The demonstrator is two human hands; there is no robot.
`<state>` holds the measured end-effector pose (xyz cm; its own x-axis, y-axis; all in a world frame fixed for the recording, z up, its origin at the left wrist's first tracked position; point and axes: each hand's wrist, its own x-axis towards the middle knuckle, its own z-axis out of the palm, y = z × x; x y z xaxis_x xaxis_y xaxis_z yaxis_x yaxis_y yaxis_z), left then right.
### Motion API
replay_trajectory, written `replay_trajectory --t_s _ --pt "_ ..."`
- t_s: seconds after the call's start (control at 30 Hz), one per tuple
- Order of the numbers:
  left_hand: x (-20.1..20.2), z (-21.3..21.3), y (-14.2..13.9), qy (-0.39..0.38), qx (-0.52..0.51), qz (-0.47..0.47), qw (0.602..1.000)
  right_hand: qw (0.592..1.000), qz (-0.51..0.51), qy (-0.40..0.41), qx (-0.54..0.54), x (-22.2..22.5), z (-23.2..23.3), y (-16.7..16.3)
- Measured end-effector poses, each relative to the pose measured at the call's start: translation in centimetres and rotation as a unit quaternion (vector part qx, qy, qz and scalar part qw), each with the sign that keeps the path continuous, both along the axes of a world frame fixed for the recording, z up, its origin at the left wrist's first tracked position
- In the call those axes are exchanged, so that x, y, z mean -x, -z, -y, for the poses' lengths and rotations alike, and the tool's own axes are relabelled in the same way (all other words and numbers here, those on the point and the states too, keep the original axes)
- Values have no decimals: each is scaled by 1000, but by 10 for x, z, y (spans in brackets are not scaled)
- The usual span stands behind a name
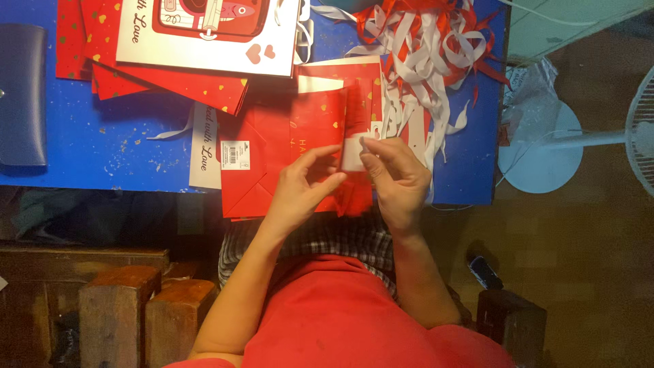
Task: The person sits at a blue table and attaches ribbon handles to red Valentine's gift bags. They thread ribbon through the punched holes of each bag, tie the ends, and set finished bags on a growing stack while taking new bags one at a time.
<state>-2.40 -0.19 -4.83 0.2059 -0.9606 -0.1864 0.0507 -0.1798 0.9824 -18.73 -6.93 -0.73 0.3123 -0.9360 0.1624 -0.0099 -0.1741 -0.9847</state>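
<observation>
A flat red paper gift bag with small gold hearts lies at the near edge of a blue table. My left hand rests on the bag's right part, thumb and forefinger pinching at its folded edge. My right hand grips the same edge from the right, fingertips on a small white strip at the fold. Both hands hold the bag between them, over my lap.
A heap of red and white ribbons lies at the table's far right. Stacked red bags and a white printed bag sit at the back. A dark pouch lies left. A white fan stands on the floor right; wooden blocks near left.
</observation>
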Motion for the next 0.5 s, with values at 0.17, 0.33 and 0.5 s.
replay_trajectory --t_s 0.17,0.33,0.5 --pt "0 -2 5 -10 -23 -41 999 999 -3 -34 13 -6 -1 1" --pt "-3 -4 10 -21 -29 -76 996 973 -213 -49 78 -9 3 0" --pt "-5 -3 16 -4 -19 -73 997 961 -227 -129 87 3 12 -7"
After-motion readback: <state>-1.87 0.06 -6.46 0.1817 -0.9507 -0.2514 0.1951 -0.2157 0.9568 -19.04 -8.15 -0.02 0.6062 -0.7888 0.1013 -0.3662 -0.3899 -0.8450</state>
